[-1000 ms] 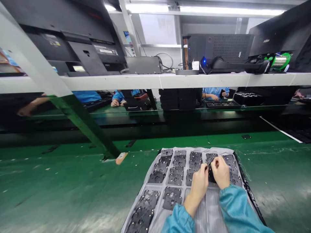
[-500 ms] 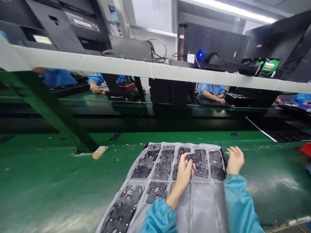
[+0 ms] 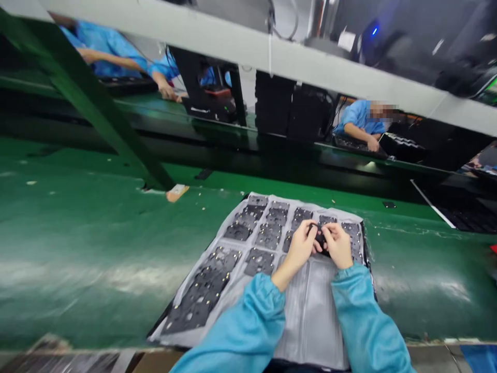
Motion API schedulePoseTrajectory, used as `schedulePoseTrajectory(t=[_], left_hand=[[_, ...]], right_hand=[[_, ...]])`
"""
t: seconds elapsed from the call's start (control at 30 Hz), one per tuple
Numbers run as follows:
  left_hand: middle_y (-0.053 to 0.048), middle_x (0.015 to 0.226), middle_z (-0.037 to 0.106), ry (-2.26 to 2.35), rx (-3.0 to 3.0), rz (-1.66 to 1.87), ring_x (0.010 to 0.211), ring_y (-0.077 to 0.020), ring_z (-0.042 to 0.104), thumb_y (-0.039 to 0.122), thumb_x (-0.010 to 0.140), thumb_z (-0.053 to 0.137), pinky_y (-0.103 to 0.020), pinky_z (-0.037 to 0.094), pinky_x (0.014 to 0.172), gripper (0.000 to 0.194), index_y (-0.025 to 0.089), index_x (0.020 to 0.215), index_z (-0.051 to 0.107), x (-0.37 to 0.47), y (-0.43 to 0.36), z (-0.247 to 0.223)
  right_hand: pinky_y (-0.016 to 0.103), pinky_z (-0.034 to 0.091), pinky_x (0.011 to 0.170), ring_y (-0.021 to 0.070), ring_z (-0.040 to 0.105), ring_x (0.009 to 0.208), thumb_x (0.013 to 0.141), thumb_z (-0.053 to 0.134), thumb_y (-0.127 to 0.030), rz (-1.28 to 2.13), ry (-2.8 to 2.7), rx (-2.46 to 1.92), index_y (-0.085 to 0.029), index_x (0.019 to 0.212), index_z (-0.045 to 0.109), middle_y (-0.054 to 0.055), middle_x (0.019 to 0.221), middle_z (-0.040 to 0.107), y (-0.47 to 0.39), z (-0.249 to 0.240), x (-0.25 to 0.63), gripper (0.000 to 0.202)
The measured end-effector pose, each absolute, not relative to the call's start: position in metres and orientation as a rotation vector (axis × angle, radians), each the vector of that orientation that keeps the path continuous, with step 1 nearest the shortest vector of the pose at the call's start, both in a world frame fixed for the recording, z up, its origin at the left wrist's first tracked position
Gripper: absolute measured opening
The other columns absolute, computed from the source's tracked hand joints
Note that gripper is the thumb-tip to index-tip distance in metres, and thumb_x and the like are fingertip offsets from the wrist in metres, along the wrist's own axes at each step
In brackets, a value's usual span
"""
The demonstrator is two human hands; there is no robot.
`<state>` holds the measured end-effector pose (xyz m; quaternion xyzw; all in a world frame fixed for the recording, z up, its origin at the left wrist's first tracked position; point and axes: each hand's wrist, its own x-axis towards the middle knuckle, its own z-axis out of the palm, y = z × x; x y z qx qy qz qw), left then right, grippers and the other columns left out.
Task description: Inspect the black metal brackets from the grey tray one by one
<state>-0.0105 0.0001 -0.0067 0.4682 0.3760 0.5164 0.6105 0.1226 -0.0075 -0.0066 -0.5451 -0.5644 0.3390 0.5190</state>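
One workbench [image 3: 97,233], green and glossy, with small pale specks scattered over its surface. Above it we have one long white shelf [image 3: 217,41], which runs slantwise across the view and carries dark equipment, blurred, and a blue light.

One green post [image 3: 93,109], tilted in the view, meeting the bench at left. Beyond the bench, two co-workers in blue: one at left [image 3: 104,57], partly cut off by the shelf, and one at right [image 3: 359,122], an arm reaching over a dark tray.

One compartmented tray [image 3: 310,311], grey-lined, set on the bench in front of us. One dark sheet [image 3: 466,207] with a white edge, at the right. Two turquoise sleeves [image 3: 243,331], reaching in over the tray.

Our left hand [image 3: 301,243] and right hand [image 3: 338,243] are close together over the far row of compartments, fingers of both closed on a single item. Flat black parts [image 3: 200,295] with small bright dots lie in the far row and the near left compartments, some overlapping.

The held black part [image 3: 320,238] sits between our two hands, its outline mostly covered by fingers; we cannot tell whether it touches the tray.

One tan block [image 3: 177,192], at the foot of the post. One loose black piece [image 3: 389,205], on the bench beyond the tray's far right corner.
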Motion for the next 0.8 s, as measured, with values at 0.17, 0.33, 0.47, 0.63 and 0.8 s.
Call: schedulePoseTrajectory(t=[0.17,0.33,0.47,0.63,0.8], left_hand=[[0.005,0.062,0.052,0.813,1.008,1.144,0.036,-0.0074,0.053,0.047,0.087,0.050,-0.014,0.035,0.030,0.033,0.016,0.101,0.050,-0.016,0.004,0.000],[0.007,0.053,0.049,0.794,1.002,1.181,0.036,-0.0070,0.050,0.043,0.088,0.051,-0.014,0.037,0.032,0.030,0.016,0.101,0.051,-0.018,0.004,0.002],[0.005,0.054,0.051,0.784,0.945,1.199,0.037,-0.0071,0.052,0.041,0.086,0.054,-0.013,0.034,0.031,0.029,0.015,0.096,0.053,-0.017,0.005,0.002],[0.004,0.052,0.054,0.775,0.876,1.188,0.037,-0.0088,0.054,0.037,0.083,0.057,-0.013,0.034,0.031,0.026,0.014,0.094,0.054,-0.019,0.004,0.007],[0.005,0.050,0.053,0.770,0.833,1.184,0.035,-0.0088,0.054,0.036,0.082,0.056,-0.013,0.035,0.032,0.024,0.014,0.093,0.054,-0.020,0.004,0.007]], right_hand=[[0.022,0.046,0.043,0.0103,0.056,0.048,0.078,0.067,-0.044,0.520,-1.450,-1.375,-0.018,0.096,0.063,0.003,0.081,0.067,-0.011,-0.005,0.118,0.031],[0.025,0.052,0.054,0.0155,0.063,0.065,0.076,0.070,-0.043,0.494,-1.496,-1.367,-0.018,0.101,0.064,0.005,0.087,0.068,-0.013,-0.001,0.114,0.035],[0.027,0.054,0.066,0.0166,0.065,0.075,0.078,0.068,-0.040,0.461,-1.517,-1.362,-0.018,0.103,0.064,0.006,0.093,0.069,-0.013,-0.001,0.111,0.033],[0.025,0.052,0.062,0.0142,0.064,0.069,0.081,0.067,-0.040,0.467,-1.545,-1.365,-0.019,0.105,0.063,0.005,0.098,0.069,-0.015,0.000,0.109,0.032],[0.026,0.053,0.069,0.0155,0.066,0.076,0.081,0.067,-0.038,0.507,-1.539,-1.335,-0.019,0.105,0.063,0.005,0.098,0.069,-0.016,0.001,0.107,0.030]])
